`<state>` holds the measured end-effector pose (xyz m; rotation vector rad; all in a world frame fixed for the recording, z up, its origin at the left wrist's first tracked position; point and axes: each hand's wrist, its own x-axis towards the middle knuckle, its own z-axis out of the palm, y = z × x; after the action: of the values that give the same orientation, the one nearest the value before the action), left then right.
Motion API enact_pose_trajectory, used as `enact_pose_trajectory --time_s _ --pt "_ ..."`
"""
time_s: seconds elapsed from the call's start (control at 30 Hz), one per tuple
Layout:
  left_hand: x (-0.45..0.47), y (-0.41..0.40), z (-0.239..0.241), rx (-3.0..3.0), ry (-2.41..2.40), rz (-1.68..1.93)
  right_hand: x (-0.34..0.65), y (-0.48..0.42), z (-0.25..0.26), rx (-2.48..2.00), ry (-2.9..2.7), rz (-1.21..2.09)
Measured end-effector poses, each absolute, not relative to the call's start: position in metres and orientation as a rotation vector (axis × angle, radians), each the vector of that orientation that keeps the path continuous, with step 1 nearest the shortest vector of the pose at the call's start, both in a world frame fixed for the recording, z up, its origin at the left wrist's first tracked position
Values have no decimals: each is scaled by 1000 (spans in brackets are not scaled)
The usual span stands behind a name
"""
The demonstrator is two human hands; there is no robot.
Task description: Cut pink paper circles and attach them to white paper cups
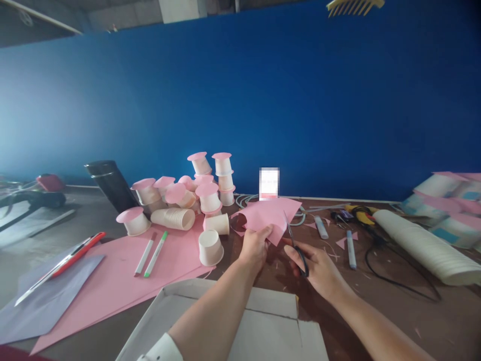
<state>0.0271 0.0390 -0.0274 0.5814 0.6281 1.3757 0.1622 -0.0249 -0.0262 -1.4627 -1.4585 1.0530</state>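
Head view: the left hand [255, 245] pinches a pink paper sheet [268, 214] above the desk [398, 306]; the right hand [319, 268] holds scissors [296, 245], blades at its edge. The paper looks light and floppy, best gripped near the cut.

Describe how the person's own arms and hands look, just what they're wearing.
Both forearms are bare. The left arm shows a white sleeve cuff near the elbow, pushed up. No gloves, rings or watch show on the left hand or right hand.

A craft workshop is being shown. A worktable [432, 321] is being covered with paper cups [199, 193], pink paper sheets [124, 281], markers [156, 253] and a glue gun [358, 214].
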Motion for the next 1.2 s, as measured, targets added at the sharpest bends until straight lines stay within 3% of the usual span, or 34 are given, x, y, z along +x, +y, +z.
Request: enact_pose_trajectory --time_s 1.2 --pt "24 41 -31 655 582 1383 161 -28 -19 -1468 -1447 1115"
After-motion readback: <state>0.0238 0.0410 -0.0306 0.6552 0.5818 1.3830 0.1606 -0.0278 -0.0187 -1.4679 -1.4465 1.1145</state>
